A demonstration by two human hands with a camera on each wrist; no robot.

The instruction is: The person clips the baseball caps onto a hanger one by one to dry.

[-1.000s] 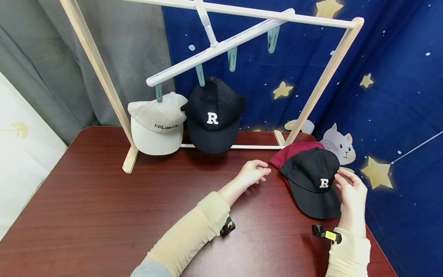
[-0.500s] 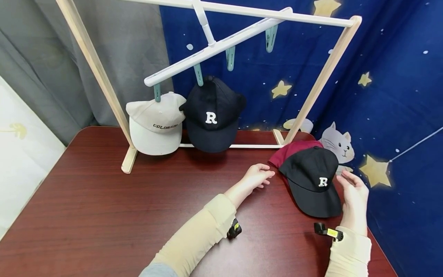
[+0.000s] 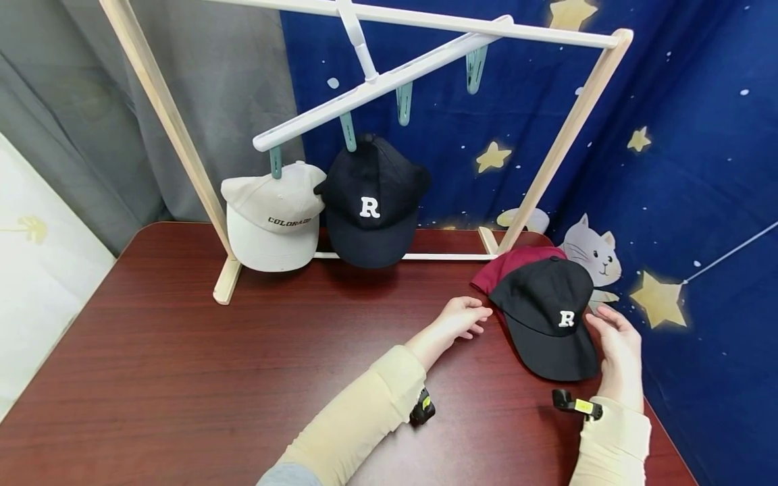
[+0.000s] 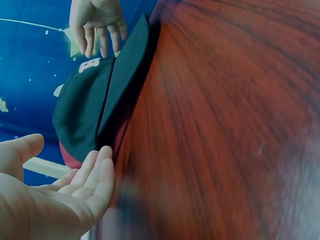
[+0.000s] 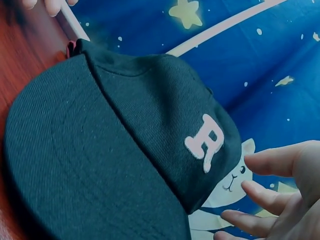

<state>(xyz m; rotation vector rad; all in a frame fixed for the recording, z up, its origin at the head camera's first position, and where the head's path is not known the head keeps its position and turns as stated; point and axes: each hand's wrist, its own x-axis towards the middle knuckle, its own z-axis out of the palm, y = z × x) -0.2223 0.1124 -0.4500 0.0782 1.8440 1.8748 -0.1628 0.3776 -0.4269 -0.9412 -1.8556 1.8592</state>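
A black cap (image 3: 550, 314) with a white letter R lies on the right of the table, on top of a dark red cap (image 3: 510, 263) that is mostly hidden. To its left hovers my left hand (image 3: 454, 320), its fingers loosely extended and holding nothing. On the cap's other side is my right hand (image 3: 618, 351), fingers apart and slightly bent. In the right wrist view a gap shows between the right fingers (image 5: 270, 200) and the black cap (image 5: 150, 135). The left wrist view has the left hand (image 4: 75, 195) palm up, near the cap's lower end.
A wooden rack (image 3: 583, 128) stands at the back with a slanted white bar (image 3: 377, 88). From its green clips hang a cream cap (image 3: 276, 216) and a dark navy cap (image 3: 377, 202). Two more clips, such as the rightmost clip (image 3: 476, 69), hold nothing. Blue curtain borders the table's right side.
My left hand has moved right and a little nearer, closer to the black cap. My right hand has shifted slightly down. The caps lie as before.
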